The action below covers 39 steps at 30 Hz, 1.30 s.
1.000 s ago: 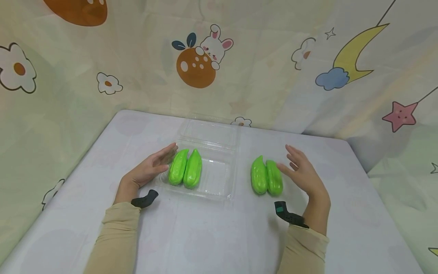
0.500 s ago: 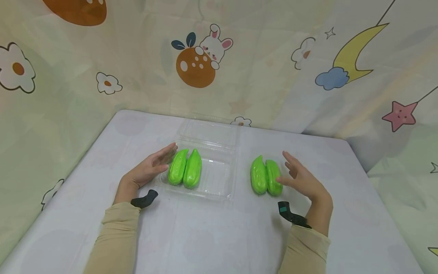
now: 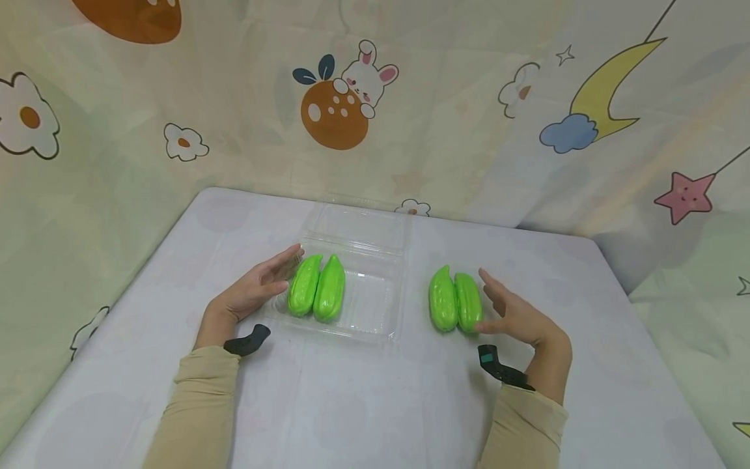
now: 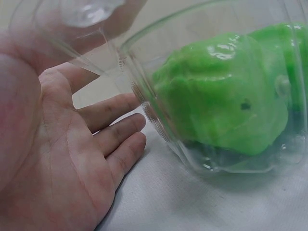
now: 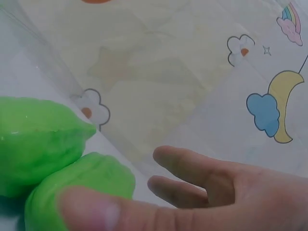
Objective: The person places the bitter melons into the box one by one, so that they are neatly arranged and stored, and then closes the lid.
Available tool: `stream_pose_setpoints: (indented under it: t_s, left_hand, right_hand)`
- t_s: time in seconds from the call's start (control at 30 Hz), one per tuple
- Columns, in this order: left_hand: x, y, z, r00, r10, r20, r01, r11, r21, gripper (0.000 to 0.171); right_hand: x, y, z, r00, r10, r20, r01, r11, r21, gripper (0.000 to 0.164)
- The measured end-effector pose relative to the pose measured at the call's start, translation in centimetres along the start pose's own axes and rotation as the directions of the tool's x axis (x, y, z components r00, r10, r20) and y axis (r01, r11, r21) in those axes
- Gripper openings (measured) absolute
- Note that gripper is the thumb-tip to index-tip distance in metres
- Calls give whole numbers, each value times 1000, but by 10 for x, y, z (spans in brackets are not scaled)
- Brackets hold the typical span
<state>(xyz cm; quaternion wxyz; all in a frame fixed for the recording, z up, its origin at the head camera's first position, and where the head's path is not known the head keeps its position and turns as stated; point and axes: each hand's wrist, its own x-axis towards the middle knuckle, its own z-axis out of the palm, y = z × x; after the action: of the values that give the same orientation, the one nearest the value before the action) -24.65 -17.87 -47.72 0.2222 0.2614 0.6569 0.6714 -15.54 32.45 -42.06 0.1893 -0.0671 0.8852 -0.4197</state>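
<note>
Two glossy green gourd-like vegetables point(image 3: 330, 290) lie side by side in the left half of a clear plastic clamshell box point(image 3: 375, 306), its lid folded back. My left hand point(image 3: 252, 290) rests at the box's left side with fingers loosely extended; in the left wrist view the fingertips point(image 4: 137, 142) are right at the clear wall. Another pair of green gourds lies on the table: a left one point(image 3: 443, 301) and a right one point(image 3: 468, 303). Beside the right one is my right hand point(image 3: 521, 318), fingers apart and thumb point(image 5: 91, 209) overlapping that gourd in the right wrist view.
A white cloth-covered table point(image 3: 363, 404) carries everything. Behind it hangs a pale printed curtain point(image 3: 451, 130) with a rabbit, moon and flowers. The open box lid point(image 3: 357, 228) reaches toward the table's back edge.
My right hand has come down and nearer, its fingers and thumb now lower alongside the right gourd. The left hand, the box and the gourds stay in place.
</note>
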Motion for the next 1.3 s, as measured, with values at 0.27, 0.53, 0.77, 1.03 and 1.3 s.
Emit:
stream_pose_setpoints:
  t_s: [0.27,0.53,0.77,1.03,1.3]
  left_hand:
    - [0,1,1,1000,-19,-13,19,1000,-9,71]
    - [0,1,0,999,-26,-19,26,1000,0,71]
    - [0,0,0,1000,-20,-12,20,1000,-9,72]
    - [1,2,1,999,-33,-15,32,999,-5,73]
    - [1,0,1,999,-46,-28,45,999,-1,73]
  right_hand:
    - [2,6,2,1000,3,26,-3,1000,-1,115]
    - [3,5,4,998,46,52,-46,999,-15,118]
    - [4,4,5,995,72,64,-69,996,-52,122]
    - [7,3,6,989,128,67,-120,986,-115,125]
    - [9,0,8,983,176,56,-165,974,-158,128]
